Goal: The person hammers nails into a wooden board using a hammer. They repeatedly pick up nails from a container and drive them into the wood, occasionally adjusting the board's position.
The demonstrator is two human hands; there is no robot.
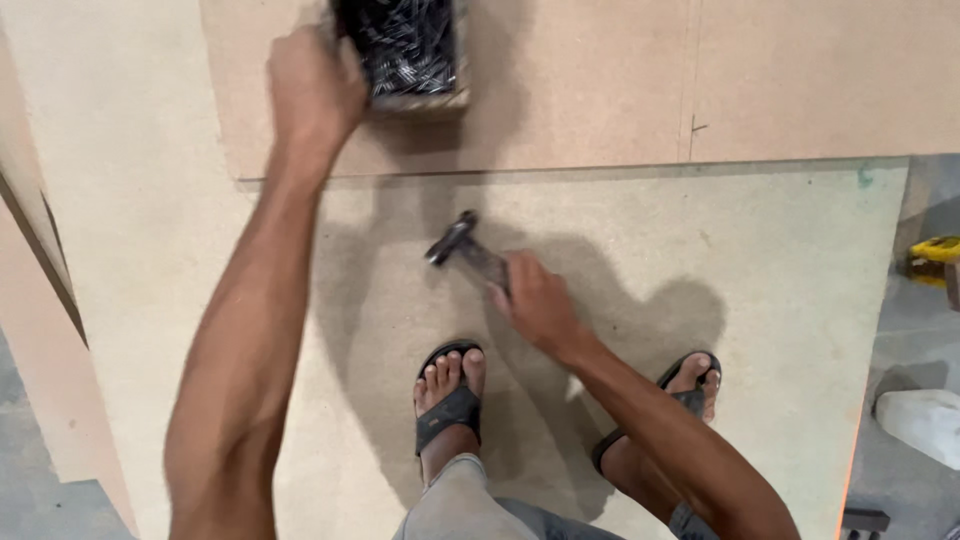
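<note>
We note open cardboard box [405,50] of dark nails at top edge, on upper fibreboard sheet [600,80], brown-walled, rectangular.

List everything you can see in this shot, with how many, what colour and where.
Box of nails: one, dark metal nails in a brownish box, top centre on the upper board.
Hammer: one, dark head, mid-frame on the lower board.
Fibreboard sheets: at least two, tan, overlapping, filling the floor.
Yellow object: one, right edge; kind unclear.
White object: one, lower right on the grey floor.
Sandals: two, black, on the feet on the lower board.
Left hand: at the box's left side.
Right hand: gripping the hammer's handle.
</note>
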